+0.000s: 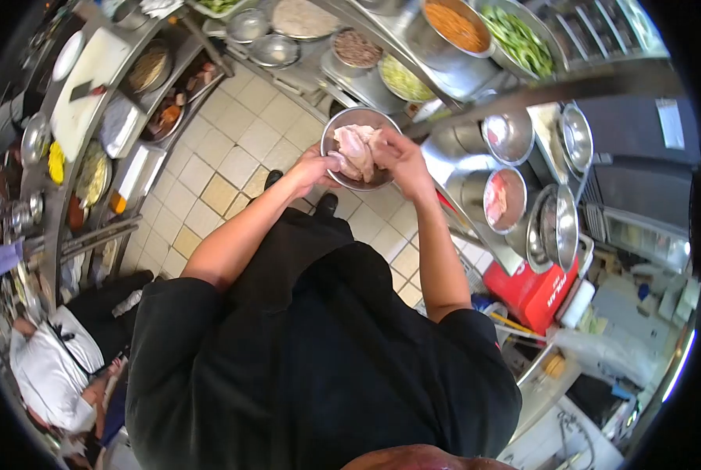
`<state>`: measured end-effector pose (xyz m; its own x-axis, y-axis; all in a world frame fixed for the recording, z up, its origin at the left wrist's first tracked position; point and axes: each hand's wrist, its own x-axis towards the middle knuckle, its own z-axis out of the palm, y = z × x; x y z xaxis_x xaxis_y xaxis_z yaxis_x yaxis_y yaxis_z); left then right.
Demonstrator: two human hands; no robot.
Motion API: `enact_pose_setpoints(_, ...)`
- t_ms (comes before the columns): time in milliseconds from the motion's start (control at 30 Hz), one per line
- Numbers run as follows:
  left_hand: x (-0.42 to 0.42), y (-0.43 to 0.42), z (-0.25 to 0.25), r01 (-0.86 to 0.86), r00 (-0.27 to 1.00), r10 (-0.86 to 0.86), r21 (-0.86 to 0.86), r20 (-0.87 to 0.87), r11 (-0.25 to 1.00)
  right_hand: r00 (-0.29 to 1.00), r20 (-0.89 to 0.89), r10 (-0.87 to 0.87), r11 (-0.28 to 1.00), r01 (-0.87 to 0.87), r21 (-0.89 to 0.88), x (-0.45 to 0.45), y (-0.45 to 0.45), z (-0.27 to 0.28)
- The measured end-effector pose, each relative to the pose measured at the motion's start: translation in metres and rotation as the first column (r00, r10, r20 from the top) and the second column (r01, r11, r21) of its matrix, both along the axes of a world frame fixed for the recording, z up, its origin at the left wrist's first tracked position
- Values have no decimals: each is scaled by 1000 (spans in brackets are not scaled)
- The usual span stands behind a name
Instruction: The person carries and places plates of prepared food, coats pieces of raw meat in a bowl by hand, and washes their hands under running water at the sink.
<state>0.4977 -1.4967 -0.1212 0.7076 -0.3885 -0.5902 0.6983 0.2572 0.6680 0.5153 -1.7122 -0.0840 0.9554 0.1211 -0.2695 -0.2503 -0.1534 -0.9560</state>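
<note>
Held out in front of my body is a metal bowl (366, 182) with pale raw meat (353, 149) in it, perhaps poultry. My left hand (313, 171) grips the bowl's left rim, with the thumb over the edge. At the bowl's right side, my right hand (401, 160) has its fingers bent inward over the rim, against the meat. Its fingertips are partly hidden, so whether it pinches the meat or the rim is unclear.
On the right, a metal counter (452, 168) carries a bowl with pink meat (505, 200) and stacked bowls (558, 227). A red box (530, 294) is below. Food containers line the top. Left stands a shelf with a cleaver (81, 92). A person in white (52, 368) is lower left.
</note>
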Motion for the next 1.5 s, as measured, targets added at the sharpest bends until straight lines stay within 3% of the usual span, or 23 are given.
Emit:
enact_pose_setpoints(33, 1, 15, -9, -31, 999, 30, -4, -14, 1000, 998, -14, -65, 995, 66, 81, 10, 10, -2)
enact_pose_setpoints(67, -1, 30, -20, -51, 998, 48, -72, -44, 996, 993, 72, -89, 995, 91, -29, 20, 17, 4)
enact_pose_setpoints(133, -2, 73, -36, -121, 990, 104, -194, -93, 974, 993, 78, -88, 996, 86, 21, 35, 37, 8)
enact_pose_setpoints(267, -10, 165, -46, -278, 961, 274, -116, -44, 954, 987, -57, -151, 987, 154, 43, 47, 131, 3)
enact_pose_setpoints(400, -36, 278, -71, -475, 879, 475, -6, 46, 880, 991, -115, -64, 984, 82, 158, 59, 245, -53)
enact_pose_setpoints(500, -70, 374, -115, -633, 774, 634, 71, 7, 771, 969, -124, 214, 976, -207, 67, 80, 357, -114)
enact_pose_setpoints(533, -87, 408, -127, -655, 751, 661, 135, 3, 744, 923, -58, 381, 908, -386, -163, 79, 409, -112)
enact_pose_setpoints(600, -111, 462, -158, -769, 626, 778, 213, 61, 602, 825, -27, 564, 809, -559, -185, 91, 511, -143)
enact_pose_setpoints(633, -122, 488, -170, -818, 548, 836, 218, 15, 532, 770, -30, 638, 753, -632, -183, 98, 563, -162)
enact_pose_setpoints(700, -145, 533, -188, -889, 379, 922, 245, -86, 388, 605, -12, 797, 564, -750, -346, 112, 673, -196)
enact_pose_setpoints(767, -173, 567, -210, -908, 290, 956, 302, -47, 290, 434, 250, 865, 500, -774, -389, 119, 780, -239)
enact_pose_setpoints(867, -207, 609, -232, -928, 166, 984, 348, 61, 135, 235, 220, 947, 321, -703, -634, 117, 920, -295)
enact_pose_setpoints(933, -230, 621, -248, -944, 87, 995, 322, 38, 70, 115, 34, 993, 97, -605, -790, 112, 978, -333)
enact_pose_setpoints(967, -238, 625, -254, -938, 46, 998, 346, 51, 26, 72, -53, 996, -3, -558, -830, 109, 998, -349)
enact_pose_setpoints(1067, -263, 628, -271, -953, -46, 998, 302, -51, -29, 35, -171, 985, -139, -436, -889, 97, 1022, -387)
enact_pose_setpoints(1100, -266, 631, -270, -913, 30, 996, 403, -86, 62, 37, -189, 981, -157, -410, -899, 95, 1024, -394)
enact_pose_setpoints(1200, -260, 633, -283, -950, -74, 994, 308, -83, -45, 64, -167, 984, -130, -381, -915, 110, 1025, -396)
enact_pose_setpoints(1233, -255, 639, -274, -945, -40, 990, 326, -136, 7, 78, -149, 986, -108, -383, -917, 117, 1019, -389)
enact_pose_setpoints(1267, -253, 638, -288, -929, 11, 998, 370, -66, 35, 93, -132, 987, -85, -397, -914, 126, 1016, -386)
enact_pose_setpoints(1400, -221, 664, -265, -969, -31, 984, 247, -176, 14, 162, -88, 983, -8, -442, -897, 151, 999, -367)
enact_pose_setpoints(1500, -207, 671, -276, -982, -9, 982, 189, -187, 27, 154, -117, 981, -40, -434, -900, 147, 989, -368)
